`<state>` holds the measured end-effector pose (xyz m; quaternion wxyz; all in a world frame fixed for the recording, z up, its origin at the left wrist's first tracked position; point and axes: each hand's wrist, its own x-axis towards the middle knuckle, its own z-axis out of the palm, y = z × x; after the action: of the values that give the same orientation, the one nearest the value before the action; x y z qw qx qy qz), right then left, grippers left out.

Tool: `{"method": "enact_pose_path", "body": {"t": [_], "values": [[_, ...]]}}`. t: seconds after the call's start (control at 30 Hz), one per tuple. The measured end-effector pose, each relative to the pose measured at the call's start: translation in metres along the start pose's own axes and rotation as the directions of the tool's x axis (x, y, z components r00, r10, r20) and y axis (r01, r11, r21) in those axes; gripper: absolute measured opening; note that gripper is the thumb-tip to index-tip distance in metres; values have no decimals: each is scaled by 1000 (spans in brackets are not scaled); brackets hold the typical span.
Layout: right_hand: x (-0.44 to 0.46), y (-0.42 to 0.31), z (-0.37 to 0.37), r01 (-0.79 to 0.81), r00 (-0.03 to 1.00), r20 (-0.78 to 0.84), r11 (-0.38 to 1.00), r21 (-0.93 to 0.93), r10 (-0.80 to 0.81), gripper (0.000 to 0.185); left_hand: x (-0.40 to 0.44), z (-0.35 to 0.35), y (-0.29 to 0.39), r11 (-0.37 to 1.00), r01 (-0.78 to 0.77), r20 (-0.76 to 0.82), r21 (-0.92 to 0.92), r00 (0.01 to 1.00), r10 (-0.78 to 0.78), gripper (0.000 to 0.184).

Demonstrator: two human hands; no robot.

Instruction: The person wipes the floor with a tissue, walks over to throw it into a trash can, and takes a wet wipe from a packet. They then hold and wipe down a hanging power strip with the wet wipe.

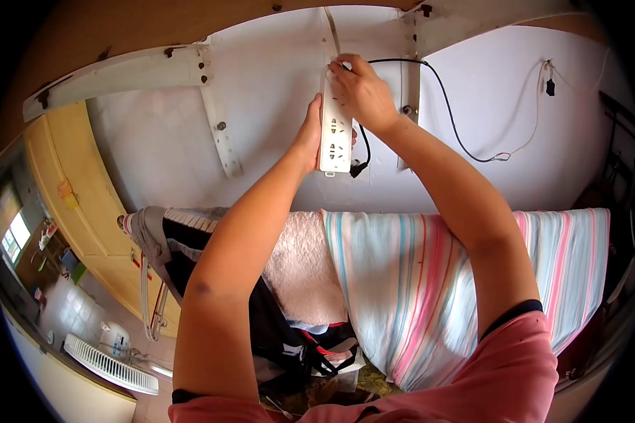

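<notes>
A white power strip [336,144] hangs upright before the wall, its sockets facing me. My left hand [310,134] is wrapped round its left side and back, with fingertips showing at the right edge. At the strip's upper end is my right hand [363,92], its fingers bent together over the top; what they grip there is too small to make out. A pale cable [332,32] runs up from the strip's top. Beside the lower right of the strip hangs a black plug [358,169] on a black cord.
A black cable [448,106] loops along the wall [261,84] to the right. Metal brackets [222,127] hold a board [190,21] overhead. Below hang a striped cloth [402,282] and a fluffy towel [303,268]. A yellow door [85,176] and a white fan [113,363] stand left.
</notes>
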<state>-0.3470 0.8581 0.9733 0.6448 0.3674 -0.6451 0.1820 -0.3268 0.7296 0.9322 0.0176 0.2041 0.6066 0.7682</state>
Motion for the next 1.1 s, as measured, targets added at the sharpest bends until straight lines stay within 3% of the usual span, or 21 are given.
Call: {"method": "enact_pose_path", "body": {"t": [0.13,0.2,0.4,0.5,0.6,0.67,0.73,0.77,1.0,1.1], "values": [[-15,-5,0,311,948,46,949,47,-314,23,1,-4,0,1000,11,11,-21,1000,-11,71],[-18,-6,2,299,951,77,954,21,-300,27,-1,-4,0,999,-46,-15,-25,999,46,69],[-15,-5,2,280,960,10,958,-70,-280,43,3,-6,-1,999,-2,43,-44,999,4,67],[-26,-18,7,273,960,62,962,13,-273,48,-2,-1,1,993,-45,-46,-112,998,40,60],[-21,-9,10,277,958,68,961,25,-278,46,1,-7,1,1000,-28,-22,13,999,28,60],[-19,-10,10,240,965,101,971,16,-241,45,1,-8,0,999,-31,-22,-22,999,31,59],[-15,-10,18,126,992,36,985,-114,-123,45,3,-10,-2,999,-17,-43,-33,999,15,59],[-16,-6,22,83,993,87,991,-107,-74,45,4,-11,-4,999,-13,-39,-37,999,12,59],[-32,-13,15,125,979,164,992,-1,-123,46,13,-19,-2,995,-21,-85,-95,996,13,58],[-26,-6,18,108,980,175,992,-68,-95,46,10,-17,-1,991,-17,-94,-130,996,4,60]]}}
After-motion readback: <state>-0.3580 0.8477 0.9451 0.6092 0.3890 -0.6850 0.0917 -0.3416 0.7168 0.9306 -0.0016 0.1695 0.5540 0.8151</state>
